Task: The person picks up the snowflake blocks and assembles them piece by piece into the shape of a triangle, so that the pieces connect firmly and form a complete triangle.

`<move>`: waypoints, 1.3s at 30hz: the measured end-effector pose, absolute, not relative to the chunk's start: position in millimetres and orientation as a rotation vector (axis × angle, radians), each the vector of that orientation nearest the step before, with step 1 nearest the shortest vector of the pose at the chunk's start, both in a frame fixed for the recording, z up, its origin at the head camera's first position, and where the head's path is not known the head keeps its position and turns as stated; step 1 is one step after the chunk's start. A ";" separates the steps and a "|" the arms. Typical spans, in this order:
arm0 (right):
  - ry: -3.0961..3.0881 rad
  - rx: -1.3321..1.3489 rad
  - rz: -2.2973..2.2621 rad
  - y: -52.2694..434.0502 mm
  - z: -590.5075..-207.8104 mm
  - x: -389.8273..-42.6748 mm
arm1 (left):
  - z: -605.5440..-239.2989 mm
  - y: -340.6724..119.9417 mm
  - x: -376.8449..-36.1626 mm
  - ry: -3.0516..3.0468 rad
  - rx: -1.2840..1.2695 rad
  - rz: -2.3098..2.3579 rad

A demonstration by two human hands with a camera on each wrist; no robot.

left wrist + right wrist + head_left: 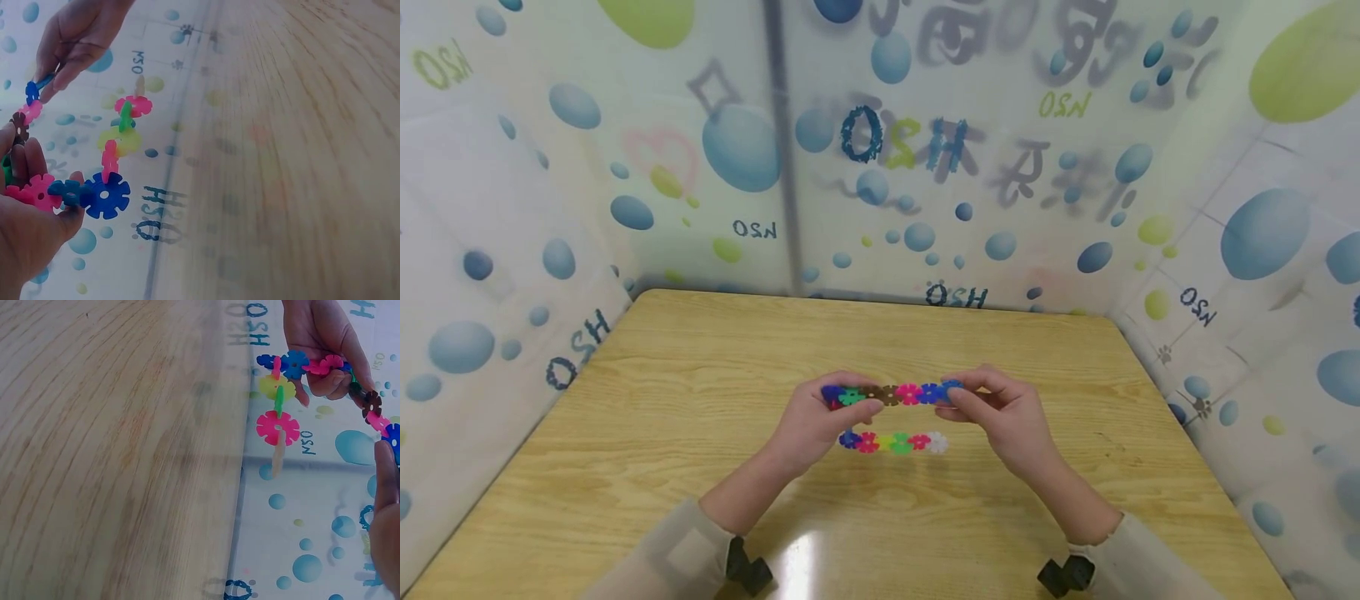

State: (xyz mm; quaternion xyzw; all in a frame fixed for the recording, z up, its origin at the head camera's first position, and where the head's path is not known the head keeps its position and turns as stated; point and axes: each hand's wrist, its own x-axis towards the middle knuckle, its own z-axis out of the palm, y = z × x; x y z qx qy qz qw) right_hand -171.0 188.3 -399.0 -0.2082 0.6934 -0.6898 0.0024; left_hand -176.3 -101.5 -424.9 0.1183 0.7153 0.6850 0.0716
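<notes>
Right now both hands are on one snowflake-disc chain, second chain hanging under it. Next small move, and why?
Probably lower the held chain onto the table. The left hand and right hand pinch its two ends in the air, and the second chain seems joined only at the left end, dangling free in the wrist views. That is a judgement.

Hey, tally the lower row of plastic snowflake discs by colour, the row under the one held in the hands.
Blue plastic snowflake disc: 1
Pink plastic snowflake discs: 2
Yellow plastic snowflake disc: 1
Green plastic snowflake disc: 1
White plastic snowflake disc: 1
Total: 6
</notes>
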 end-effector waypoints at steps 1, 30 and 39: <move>2.179 -0.651 -2.160 188.4 -399.3 -170.9 | -424.7 -101.3 -176.3 2.147 0.356 2.061; 2.198 -0.564 -2.181 190.2 -398.1 -169.6 | -419.2 -96.5 -180.2 2.156 0.349 2.014; 2.190 -0.608 -2.169 190.1 -397.2 -169.3 | -418.1 -96.5 -178.4 2.150 0.322 2.021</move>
